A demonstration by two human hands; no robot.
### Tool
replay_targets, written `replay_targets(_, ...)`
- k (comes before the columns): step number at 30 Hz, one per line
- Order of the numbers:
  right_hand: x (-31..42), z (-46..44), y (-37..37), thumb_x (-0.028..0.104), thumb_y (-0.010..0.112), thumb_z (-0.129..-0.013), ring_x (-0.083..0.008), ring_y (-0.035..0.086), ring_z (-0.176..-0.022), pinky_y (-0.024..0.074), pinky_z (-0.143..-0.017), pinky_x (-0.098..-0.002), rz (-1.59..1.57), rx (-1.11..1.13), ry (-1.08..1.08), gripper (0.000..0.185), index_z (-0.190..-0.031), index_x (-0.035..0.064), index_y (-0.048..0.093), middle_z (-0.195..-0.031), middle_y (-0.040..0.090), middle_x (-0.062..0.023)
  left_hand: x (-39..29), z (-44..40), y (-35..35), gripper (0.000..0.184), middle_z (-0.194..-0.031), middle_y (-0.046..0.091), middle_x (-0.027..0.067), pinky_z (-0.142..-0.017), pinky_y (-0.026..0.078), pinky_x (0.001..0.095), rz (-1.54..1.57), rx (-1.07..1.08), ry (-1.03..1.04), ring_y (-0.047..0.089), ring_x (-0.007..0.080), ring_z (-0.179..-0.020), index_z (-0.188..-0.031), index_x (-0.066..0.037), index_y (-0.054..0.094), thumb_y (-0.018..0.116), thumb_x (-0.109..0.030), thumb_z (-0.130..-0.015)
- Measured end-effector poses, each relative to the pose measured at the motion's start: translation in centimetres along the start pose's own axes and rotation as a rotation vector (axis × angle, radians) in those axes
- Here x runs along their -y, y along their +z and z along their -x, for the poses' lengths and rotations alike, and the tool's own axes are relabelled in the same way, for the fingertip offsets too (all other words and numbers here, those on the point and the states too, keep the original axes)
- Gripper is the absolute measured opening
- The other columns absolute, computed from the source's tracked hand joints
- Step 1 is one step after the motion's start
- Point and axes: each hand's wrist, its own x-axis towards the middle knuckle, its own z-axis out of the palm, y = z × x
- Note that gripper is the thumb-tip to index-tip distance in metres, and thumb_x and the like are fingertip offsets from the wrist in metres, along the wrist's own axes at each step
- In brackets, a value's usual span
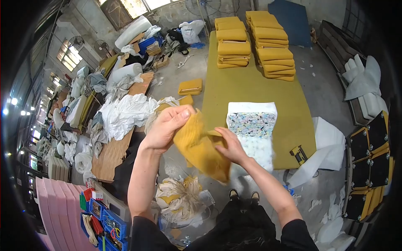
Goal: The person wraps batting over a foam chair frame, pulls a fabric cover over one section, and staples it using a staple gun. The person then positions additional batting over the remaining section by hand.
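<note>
Held up in front of me is a mustard-yellow fabric cover (201, 148), crumpled and hanging loose. My left hand (172, 124) is closed round its upper left edge, thumb on top. At the cover's right side, my right hand (231, 145) grips the edge of the cloth, though its fingertips are partly hidden. Just beyond the right hand, a foam pad (252, 124) with multicoloured flecks lies on the table, partly wrapped in white wadding (256, 150). A yellow and black staple gun (298, 156) rests near the table's front right corner.
On the mustard-topped table (289, 108), stacks of yellow cushions (274, 46) stand at the far end. One yellow cushion (190, 86) lies left of the table. Below me sits a bundle of fabric covers (180, 201). Blue bins (111, 224) are at lower left.
</note>
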Motion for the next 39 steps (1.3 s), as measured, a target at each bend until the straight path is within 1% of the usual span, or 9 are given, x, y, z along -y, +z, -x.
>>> replay_targets(6,-6.5,1.2,-5.3,0.009,0.071,-0.090,-0.0170,0.069,-0.098,0.0543,-0.089,-0.0341,-0.410,0.138,0.259,0.020,-0.109,0.0027,0.072,-0.102,0.075,-0.0074,2.0,1.3,-4.5,0.034,-0.090,0.066,-0.0002,-0.071,0.049,0.0234,0.023,0.048,0.037,0.060,0.0050,-0.079,-0.100,-0.005,0.062,0.054,-0.035,-0.111)
replay_targets(10,-6.8,5.2,-15.5,0.016,0.083,-0.087,-0.0098,0.071,-0.083,0.0547,-0.071,-0.0247,-0.963,0.414,0.667,0.035,-0.115,-0.0031,0.073,-0.099,0.078,-0.0068,4.1,0.5,-8.1,0.031,-0.092,0.066,-0.0002,-0.073,0.050,0.0237,0.046,-0.069,0.108,0.060,0.0061,-0.079,-0.105,-0.006,0.061,0.050,-0.034,-0.113)
replay_targets(15,-10.8,11.5,-23.3,0.012,0.094,-0.074,-0.0106,0.072,-0.086,0.0558,-0.071,-0.0237,-1.275,0.580,0.551,0.049,-0.114,-0.0075,0.071,-0.101,0.078,-0.0084,9.8,-0.9,-10.3,0.031,-0.095,0.065,-0.0016,-0.077,0.050,0.0252,-0.141,-0.188,0.043,0.060,0.0063,-0.086,-0.109,-0.006,0.061,0.049,-0.034,-0.114)
replay_targets(21,-12.8,15.4,-33.7,0.004,0.091,-0.072,-0.0100,0.070,-0.086,0.0546,-0.074,-0.0239,-0.908,0.322,0.820,0.047,-0.112,0.0009,0.067,-0.098,0.074,-0.0025,18.6,-0.5,-4.4,0.035,-0.108,0.074,0.0077,-0.085,0.061,0.0323,0.085,-0.345,-0.224,0.073,0.0164,-0.095,-0.115,-0.004,0.066,0.047,-0.033,-0.114)
replay_targets(26,-10.5,8.0,-39.1,0.013,0.082,-0.087,-0.0094,0.069,-0.085,0.0545,-0.079,-0.0245,-0.437,-0.056,0.629,0.025,-0.101,0.0059,0.062,-0.094,0.071,-0.0003,28.0,4.9,8.5,0.045,-0.121,0.072,0.0132,-0.091,0.058,0.0366,0.531,-0.494,-0.428,0.071,0.0202,-0.106,-0.124,0.001,0.065,0.048,-0.039,-0.113)
replay_targets(30,-16.1,0.1,-33.3,0.007,0.069,-0.097,-0.0188,0.072,-0.091,0.0557,-0.082,-0.0311,-0.002,-0.050,0.419,0.017,-0.113,0.0005,0.064,-0.096,0.075,-0.0091,38.5,6.0,13.4,0.044,-0.118,0.071,0.0107,-0.091,0.056,0.0349,0.622,-0.684,-0.533,0.070,0.0195,-0.105,-0.125,0.001,0.063,0.042,-0.036,-0.115)
replay_targets(33,-20.9,-4.9,-21.1,0.013,0.071,-0.094,-0.0391,0.071,-0.094,0.0572,-0.082,-0.0435,0.382,-0.068,0.208,0.027,-0.120,0.0065,0.068,-0.096,0.072,-0.0212,45.8,5.4,12.3,0.043,-0.119,0.070,0.0108,-0.092,0.056,0.0355,0.558,-0.989,-0.565,0.070,0.0208,-0.105,-0.125,0.001,0.061,0.041,-0.036,-0.115)
replay_targets(35,-28.8,-5.6,-11.4,0.013,0.065,-0.091,-0.0331,0.068,-0.103,0.0537,-0.093,-0.0467,0.590,-0.002,-0.132,0.027,-0.117,0.0081,0.069,-0.112,0.073,-0.0125,52.1,5.4,10.6,0.042,-0.120,0.070,0.0104,-0.093,0.056,0.0377,0.556,-1.126,-0.624,0.069,0.0225,-0.108,-0.126,-0.002,0.061,0.040,-0.037,-0.115)
replay_targets(39,-34.9,-1.0,0.2,0.014,0.063,-0.092,-0.0326,0.062,-0.120,0.0498,-0.104,-0.0459,0.675,0.083,-0.242,0.033,-0.124,0.0088,0.067,-0.130,0.066,-0.0135,67.5,10.4,6.0,0.046,-0.121,0.065,0.0118,-0.098,0.052,0.0396,0.196,-1.139,-0.684,0.064,0.0237,-0.113,-0.129,-0.001,0.056,0.042,-0.042,-0.114)
